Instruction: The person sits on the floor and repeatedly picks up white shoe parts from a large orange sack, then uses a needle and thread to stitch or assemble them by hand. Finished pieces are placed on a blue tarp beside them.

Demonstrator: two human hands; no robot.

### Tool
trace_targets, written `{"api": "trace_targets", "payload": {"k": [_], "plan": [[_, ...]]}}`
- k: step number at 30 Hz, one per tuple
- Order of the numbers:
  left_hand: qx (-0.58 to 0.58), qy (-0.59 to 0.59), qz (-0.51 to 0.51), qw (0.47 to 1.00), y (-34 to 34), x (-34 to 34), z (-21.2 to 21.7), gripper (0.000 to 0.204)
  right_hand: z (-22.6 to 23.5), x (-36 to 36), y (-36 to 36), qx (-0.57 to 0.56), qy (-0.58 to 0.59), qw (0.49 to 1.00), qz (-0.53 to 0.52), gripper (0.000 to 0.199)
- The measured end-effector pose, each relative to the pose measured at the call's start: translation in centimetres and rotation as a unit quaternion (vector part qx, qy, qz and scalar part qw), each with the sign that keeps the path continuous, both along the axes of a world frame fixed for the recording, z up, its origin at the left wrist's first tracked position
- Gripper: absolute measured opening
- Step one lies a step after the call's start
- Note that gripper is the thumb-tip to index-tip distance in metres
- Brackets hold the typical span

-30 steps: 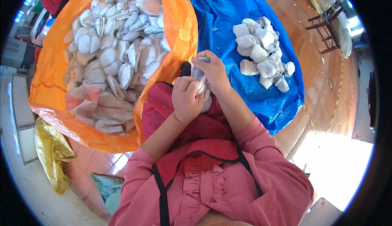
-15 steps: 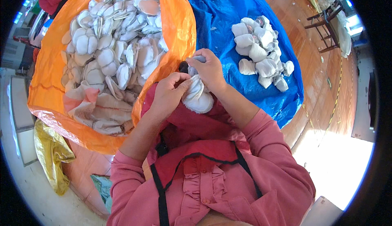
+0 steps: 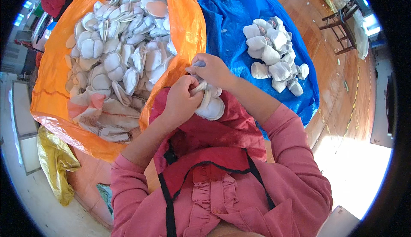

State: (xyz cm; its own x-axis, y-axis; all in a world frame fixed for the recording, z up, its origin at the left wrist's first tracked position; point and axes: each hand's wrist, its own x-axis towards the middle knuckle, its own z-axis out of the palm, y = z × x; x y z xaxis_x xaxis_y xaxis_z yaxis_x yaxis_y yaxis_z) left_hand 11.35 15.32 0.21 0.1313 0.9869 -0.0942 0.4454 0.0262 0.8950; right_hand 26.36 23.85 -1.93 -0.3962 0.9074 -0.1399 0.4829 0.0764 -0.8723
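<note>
Both hands closed on 1 white padded piece [image 3: 210,104] over the red-aproned lap: left hand [image 3: 182,102] gripping its near edge, right hand [image 3: 212,71] pinching its top. To the left, an orange bag [image 3: 51,91] full of similar white pieces [image 3: 120,57]. To the right, a smaller heap [image 3: 274,61] on a blue sheet [image 3: 233,27], with a wooden stool [image 3: 340,27] beyond.

A: Clothing on the wearer?
B: Pink long-sleeved top, sleeves pushed up to about the elbow, forearms bare. Ruffled frill down the chest front.
A: Anything over it?
B: Dark red apron, black piping along the bib edge, black straps running up over the chest. Apron cloth bunches in folds over the lap.
A: Hands?
B: Left hand [image 3: 180,100] and right hand [image 3: 212,70] bare, no gloves, no visible rings or watch.
</note>
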Motion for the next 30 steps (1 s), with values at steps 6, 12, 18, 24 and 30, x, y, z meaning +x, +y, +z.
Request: {"api": "trace_targets", "payload": {"k": [6, 12, 18, 24, 30], "plan": [[0.220, 0.088, -0.005, 0.972, -1.1, -0.2, -1.3, 0.021, -0.6, 3.2, 2.0, -0.207, 0.187, 0.950, 0.143, 0.032], [0.299, 0.109, 0.067, 0.945, -1.0, -0.3, -3.6, 0.023, -0.2, 3.7, 2.3, -0.243, 0.196, 0.933, 0.178, 0.046], [0.230, 0.057, 0.110, 0.965, -0.1, -0.8, -5.0, 0.023, -0.9, 4.4, 1.7, -0.251, 0.218, 0.928, 0.167, 0.066], [0.191, 0.029, 0.162, 0.968, -0.4, -0.1, -5.7, 0.018, -0.3, 3.4, 0.9, -0.234, 0.210, 0.939, 0.143, 0.057], [0.176, 0.077, 0.193, 0.962, -0.5, 1.0, -5.4, 0.012, -2.3, 1.6, -1.1, -0.042, 0.123, 0.991, -0.006, 0.040]]}}
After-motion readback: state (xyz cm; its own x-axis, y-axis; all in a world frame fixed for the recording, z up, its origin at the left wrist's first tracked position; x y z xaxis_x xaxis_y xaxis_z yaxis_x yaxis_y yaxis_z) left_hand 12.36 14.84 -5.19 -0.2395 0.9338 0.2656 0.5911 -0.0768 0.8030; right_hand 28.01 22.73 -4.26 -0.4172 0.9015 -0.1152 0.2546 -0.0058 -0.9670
